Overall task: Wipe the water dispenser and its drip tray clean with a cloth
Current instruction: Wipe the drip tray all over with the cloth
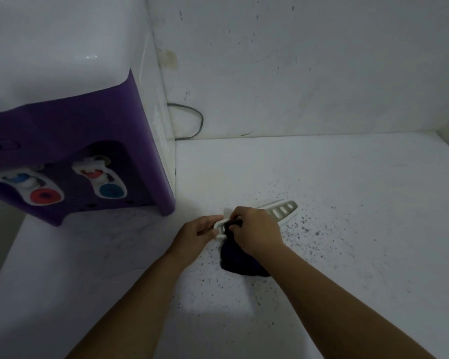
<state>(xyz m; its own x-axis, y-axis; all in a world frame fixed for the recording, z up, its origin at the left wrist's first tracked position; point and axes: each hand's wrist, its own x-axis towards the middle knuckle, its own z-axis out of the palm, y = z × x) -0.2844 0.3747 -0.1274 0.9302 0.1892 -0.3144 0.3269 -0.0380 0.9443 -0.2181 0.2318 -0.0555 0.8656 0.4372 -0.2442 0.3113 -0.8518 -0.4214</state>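
Note:
A purple and white water dispenser (70,141) stands at the left on the white counter, with two taps on its front. To its right, my left hand (198,233) grips the near end of the white slotted drip tray (283,210), which is lifted at an angle above the counter. My right hand (257,230) presses a dark cloth (240,264) against the tray's near end. Most of the cloth hangs below my right hand and rests on the counter. My right hand covers the middle of the tray.
Dark specks are scattered over the white counter (347,229) around and right of my hands. A grey cable (196,123) loops behind the dispenser along the stained white wall. The counter's left edge runs near the dispenser's base.

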